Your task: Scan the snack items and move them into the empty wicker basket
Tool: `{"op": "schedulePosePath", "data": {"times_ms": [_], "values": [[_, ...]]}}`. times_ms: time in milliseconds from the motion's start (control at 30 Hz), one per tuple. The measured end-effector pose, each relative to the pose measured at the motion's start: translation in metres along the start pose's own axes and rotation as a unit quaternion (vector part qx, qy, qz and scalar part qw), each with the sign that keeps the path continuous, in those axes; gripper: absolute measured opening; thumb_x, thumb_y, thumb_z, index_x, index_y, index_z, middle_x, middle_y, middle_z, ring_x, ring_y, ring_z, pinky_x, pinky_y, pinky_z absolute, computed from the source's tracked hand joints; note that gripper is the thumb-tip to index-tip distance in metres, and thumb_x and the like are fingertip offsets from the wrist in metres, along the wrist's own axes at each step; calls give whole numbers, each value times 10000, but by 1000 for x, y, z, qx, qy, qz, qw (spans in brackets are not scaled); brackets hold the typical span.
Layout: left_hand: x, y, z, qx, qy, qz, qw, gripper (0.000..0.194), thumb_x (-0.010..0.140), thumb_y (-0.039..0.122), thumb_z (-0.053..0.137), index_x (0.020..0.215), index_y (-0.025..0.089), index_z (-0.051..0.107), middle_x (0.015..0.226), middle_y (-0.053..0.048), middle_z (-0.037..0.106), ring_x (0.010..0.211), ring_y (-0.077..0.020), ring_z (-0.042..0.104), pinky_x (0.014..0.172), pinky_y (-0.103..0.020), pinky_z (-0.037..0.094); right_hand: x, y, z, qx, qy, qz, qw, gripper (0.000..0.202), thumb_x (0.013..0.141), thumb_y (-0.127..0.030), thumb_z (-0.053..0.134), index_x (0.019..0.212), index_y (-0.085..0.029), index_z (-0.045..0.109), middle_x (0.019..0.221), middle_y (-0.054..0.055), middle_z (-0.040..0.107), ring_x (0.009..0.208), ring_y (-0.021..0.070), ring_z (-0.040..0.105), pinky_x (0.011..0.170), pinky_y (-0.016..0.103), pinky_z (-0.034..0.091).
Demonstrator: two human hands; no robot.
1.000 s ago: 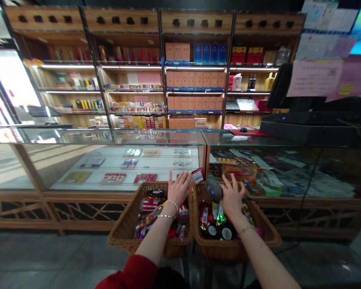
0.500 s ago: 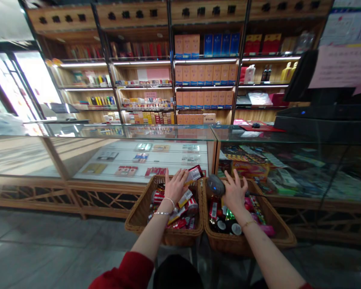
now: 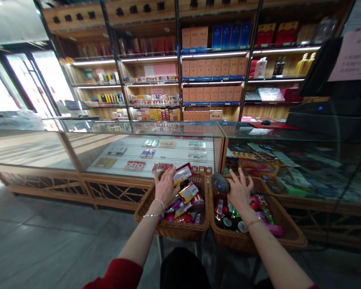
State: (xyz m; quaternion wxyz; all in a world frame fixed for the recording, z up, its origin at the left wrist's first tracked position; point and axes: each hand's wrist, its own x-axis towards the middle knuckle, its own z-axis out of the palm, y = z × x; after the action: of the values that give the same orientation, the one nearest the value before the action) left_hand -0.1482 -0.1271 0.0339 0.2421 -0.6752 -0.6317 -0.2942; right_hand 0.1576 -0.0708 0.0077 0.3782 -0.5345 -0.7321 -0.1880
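Observation:
Over the left wicker basket (image 3: 183, 233), my left hand (image 3: 165, 186) grips a red packet (image 3: 183, 172) with a pale barcode label facing up. Beneath it the basket holds wrapped snacks, among them a yellow and red packet (image 3: 188, 192). My right hand (image 3: 240, 188) is above the right wicker basket (image 3: 255, 245), closed on a dark grey barcode scanner (image 3: 220, 183) whose head points left toward the packet; some fingers stick up. Dark packs with round pale labels (image 3: 227, 222) and a pink item (image 3: 273, 229) lie in that basket.
A glass display counter (image 3: 156, 129) runs behind both baskets. On its right stands a dark monitor (image 3: 321, 72) with a paper sheet. The scanner's cable extends right. Tall shelves with boxes (image 3: 210, 95) line the back wall.
My left hand has drawn the red packet a little left, uncovering more snacks in the left basket. The whole view has shifted, with baskets and counter now further right. The scanner stays in my right hand.

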Motion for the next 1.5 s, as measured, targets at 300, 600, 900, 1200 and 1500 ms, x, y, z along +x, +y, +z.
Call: {"op": "schedulePosePath", "data": {"times_ms": [300,600,900,1200,1500], "values": [[-9,0,-1,51,-4,-90,995,862,815,432,570,1565,179,227,1665,-127,187,1544,-364,-5,1196,-691,-30,-6,2,0,-14,-12,6,1000,369,728,-106,505,991,-231,730,1430,45,587,1460,294,251,1135,581,123],[-3,10,17,71,-30,-92,993,911,856,541,535,1585,144,159,1656,-168,185,1541,-372,-23,1170,-725,2,-6,10,-6,-20,-15,19,1000,345,750,-115,505,986,-233,728,1440,26,578,1457,292,253,1136,579,131],[17,45,27,45,-44,-65,996,890,871,575,505,1582,147,182,1663,-161,156,1539,-377,-38,1168,-728,-2,1,32,-16,-23,-27,38,999,388,693,-86,529,1003,-216,724,1442,47,574,1459,306,255,1139,572,120],[36,109,50,-19,-62,-17,998,906,863,579,526,1585,162,171,1663,-165,154,1537,-386,-26,1175,-725,15,-1,61,-20,-55,-36,58,996,338,776,-119,520,1028,-235,713,1464,36,555,1470,289,238,1138,571,110],[42,169,82,-57,-115,40,991,943,835,601,547,1577,137,194,1663,-174,148,1534,-402,-14,1191,-700,54,-7,98,-27,-87,-55,74,992,318,811,-143,509,1038,-238,710,1488,38,528,1479,296,213,1136,595,127]]}}
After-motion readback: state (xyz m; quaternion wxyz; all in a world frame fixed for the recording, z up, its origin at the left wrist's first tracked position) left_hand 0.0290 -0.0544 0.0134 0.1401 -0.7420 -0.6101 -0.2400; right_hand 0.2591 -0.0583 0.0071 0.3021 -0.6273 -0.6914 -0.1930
